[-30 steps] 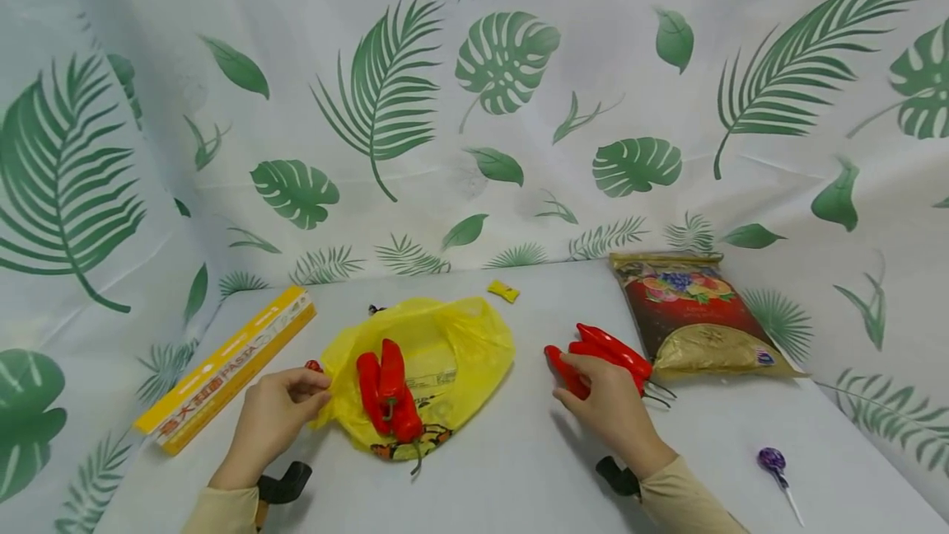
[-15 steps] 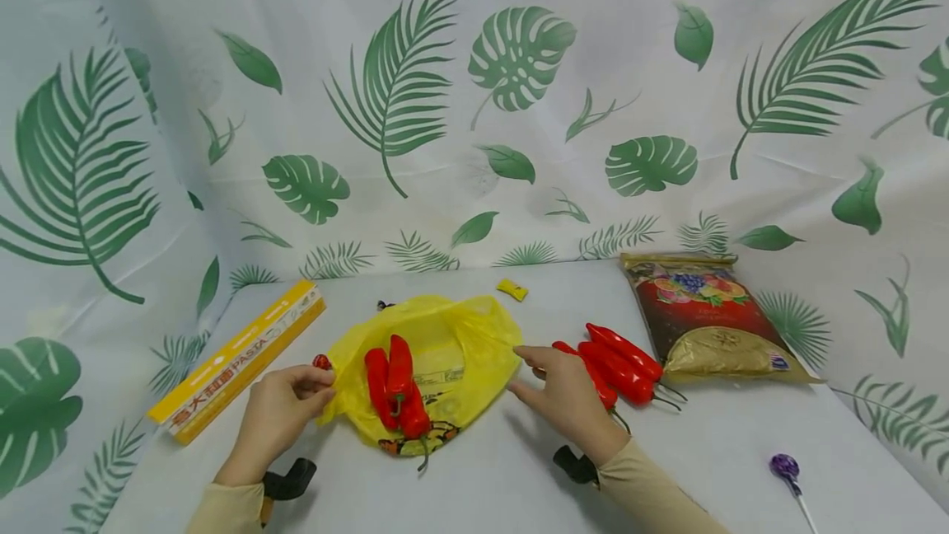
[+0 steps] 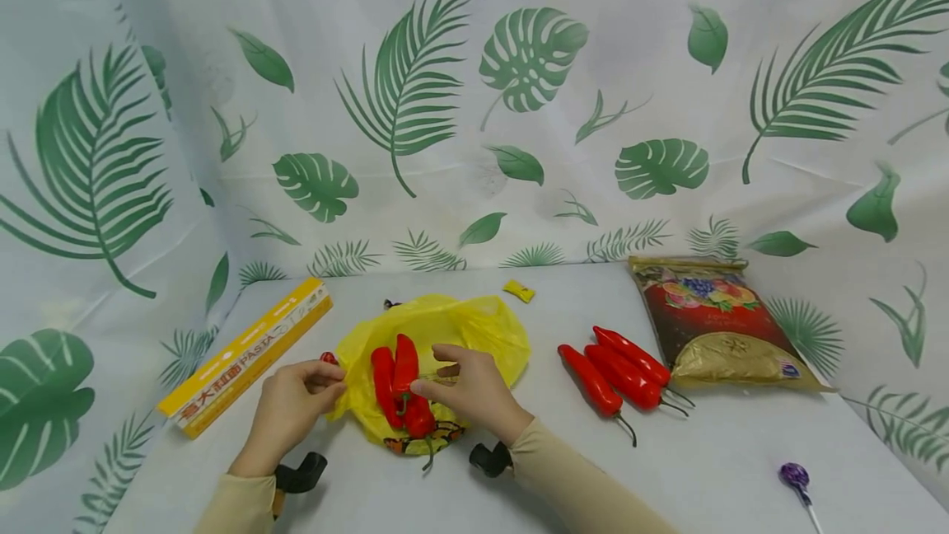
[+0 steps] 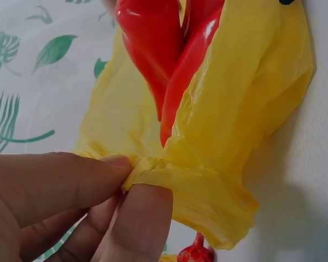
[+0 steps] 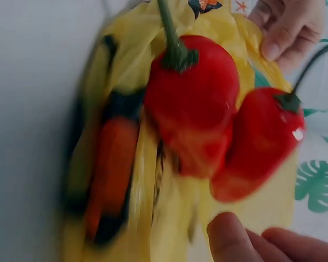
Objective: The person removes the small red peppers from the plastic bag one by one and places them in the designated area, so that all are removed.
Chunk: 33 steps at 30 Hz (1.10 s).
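I note three peppers (image 3: 399, 386) on the bag (image 3: 474, 328), three at 3 o'clock unbagged (image 3: 615, 373); left hand (image 3: 292, 402) pinches the bag edge, right hand (image 3: 470, 390) hovers relaxed.

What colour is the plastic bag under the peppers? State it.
Yellow, with a dark and orange print near its bottom edge. The plastic bag shows best in the head view.

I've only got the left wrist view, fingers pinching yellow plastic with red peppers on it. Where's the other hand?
Observer: The right hand is over the yellow plastic bag, fingertips at the red peppers lying on it.
Operator: Any more peppers?
Observer: Yes, three more red peppers lie on the table, right of the bag.
Operator: What's left of my hand?
Observer: A yellow pasta box lies beside the left hand.
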{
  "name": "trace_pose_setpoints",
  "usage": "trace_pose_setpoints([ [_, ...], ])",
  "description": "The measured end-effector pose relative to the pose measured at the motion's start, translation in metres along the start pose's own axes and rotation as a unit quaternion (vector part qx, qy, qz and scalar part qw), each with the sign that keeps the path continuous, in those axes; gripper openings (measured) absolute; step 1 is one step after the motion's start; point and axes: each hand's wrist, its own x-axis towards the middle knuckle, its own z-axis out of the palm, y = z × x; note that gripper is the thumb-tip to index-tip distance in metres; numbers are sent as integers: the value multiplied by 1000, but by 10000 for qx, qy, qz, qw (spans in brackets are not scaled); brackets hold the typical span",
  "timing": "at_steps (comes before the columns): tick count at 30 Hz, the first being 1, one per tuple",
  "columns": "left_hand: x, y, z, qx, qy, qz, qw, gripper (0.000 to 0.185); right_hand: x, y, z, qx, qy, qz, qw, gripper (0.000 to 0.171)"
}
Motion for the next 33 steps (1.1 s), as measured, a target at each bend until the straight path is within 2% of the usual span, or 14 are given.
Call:
trace_pose_setpoints([
  [4, 0, 0, 0, 14, -2, 19, 10000, 12, 13, -7, 16, 217, 104, 259, 9994, 82],
  [7, 0, 1, 1, 9, -4, 32, 10000, 12, 20, -12, 24, 193, 179, 284, 9992, 85],
  [14, -1, 2, 2, 9, 10, 18, 10000, 12, 27, -13, 29, 431, 47, 298, 9986, 61],
  [21, 0, 2, 2, 36, -18, 15, 10000, 12, 26, -10, 20, 416, -25, 492, 9979, 62],
  [26, -1, 3, 3, 87, -133, -15, 9999, 15, 17, -9, 9, 277, -37, 564, 9980, 64],
  [33, -2, 7, 4, 189, -99, 107, 9997, 14, -3, 3, -16, 39, -100, 525, 9986, 63],
])
